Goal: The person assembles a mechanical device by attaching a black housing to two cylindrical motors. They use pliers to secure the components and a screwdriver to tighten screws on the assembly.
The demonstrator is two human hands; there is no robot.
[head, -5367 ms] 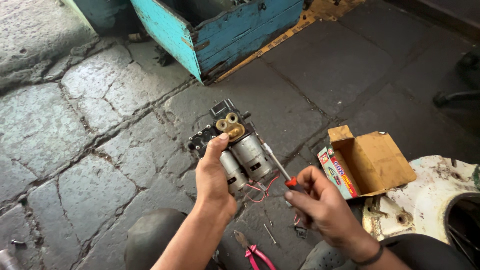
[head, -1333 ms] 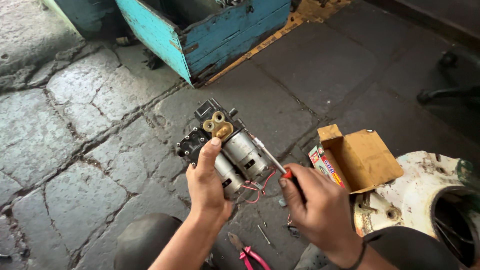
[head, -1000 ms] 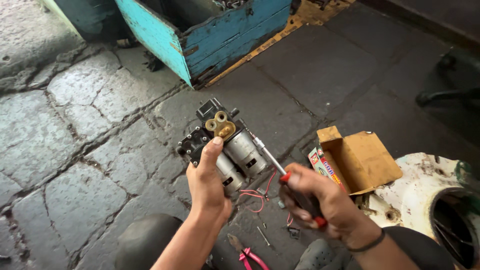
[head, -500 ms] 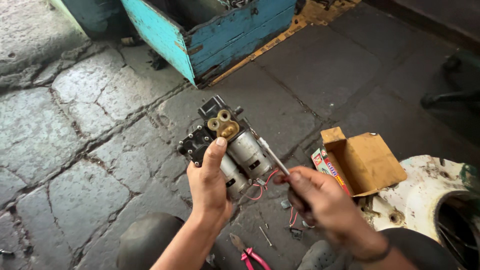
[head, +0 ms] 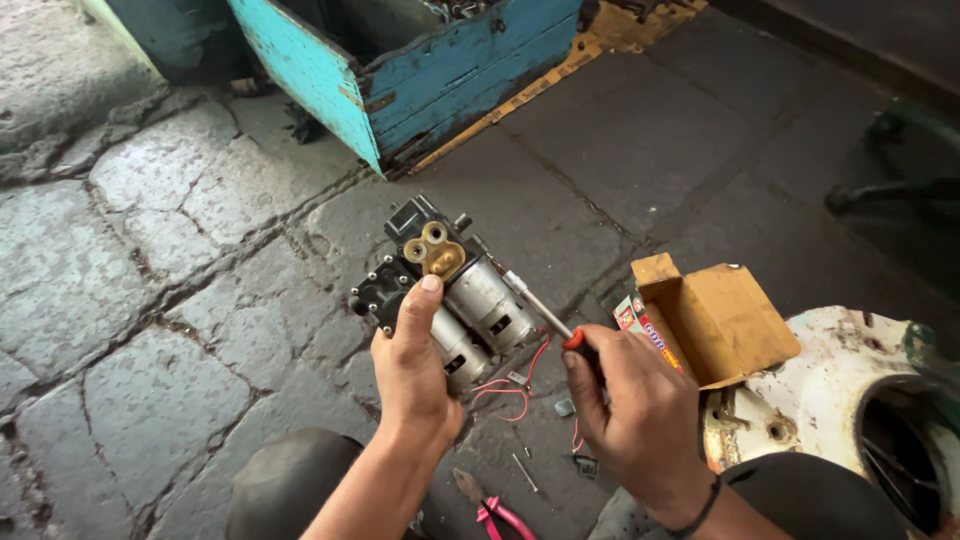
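Motor assembly (head: 450,295), centre frame, is being clamped in the left hand (head: 415,365). Screwdriver (head: 540,307) is being gripped in the right hand (head: 635,410); since half a second ago its tip is being kept against the twin cylinders, barely shifted. Cardboard box (head: 715,320) is lying right, pink pliers (head: 500,510) below.

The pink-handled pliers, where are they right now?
In the head view, the pink-handled pliers lie on the stone floor at bottom centre, below the left hand and left of the right hand.
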